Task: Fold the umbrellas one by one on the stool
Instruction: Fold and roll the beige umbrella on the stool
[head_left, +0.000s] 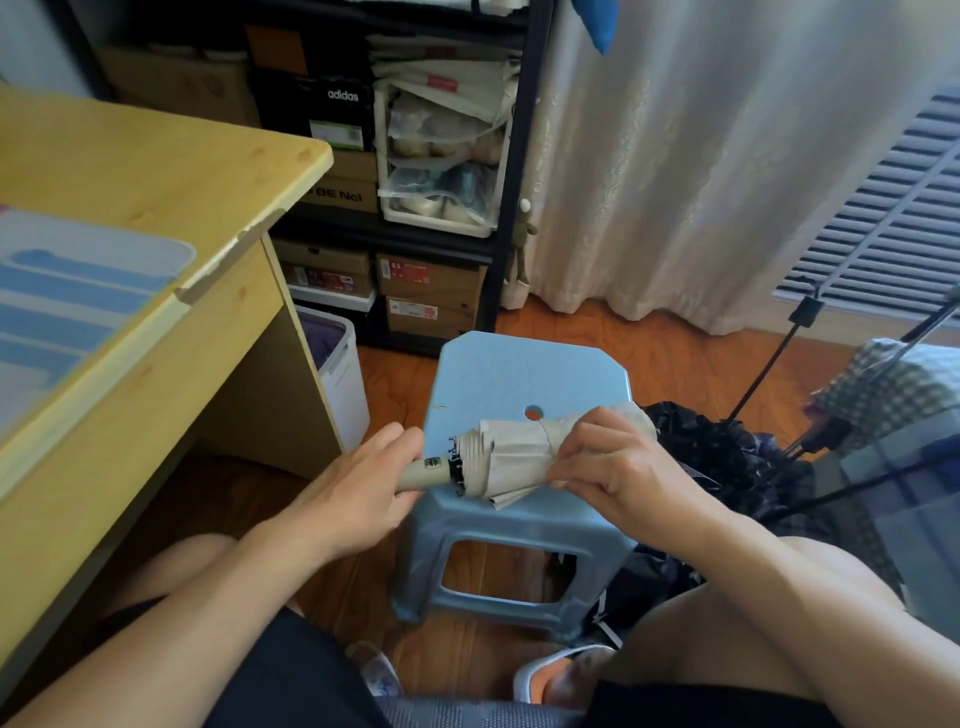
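- Left hand (363, 483) grips the handle of a beige umbrella (519, 454), fingers curled round it.
- Right hand (618, 462) pinches the gathered canopy near its far end, fingers curled on the cloth; a thin strap or thread shows just by the fingertips.
- Umbrella is collapsed short, canopy pleated round the shaft but loose, one flap hanging at the lower edge. It is held across the front of the blue stool (519, 374), over or just touching the seat; contact cannot be told.
- Judgement: this one is mid-fold. Shaft is in, cloth mostly wrapped; tightening and fastening the strap appear left.
- Right of the stool, on the floor, a dark umbrella (727, 457) lies crumpled and unfolded, thin black ribs sticking up. It looks still to do.
- No finished umbrella is seen anywhere in view.
- Further out: wooden table (156, 171) at left, shelf of shoe boxes (431, 280) behind, curtain (701, 156) at right.
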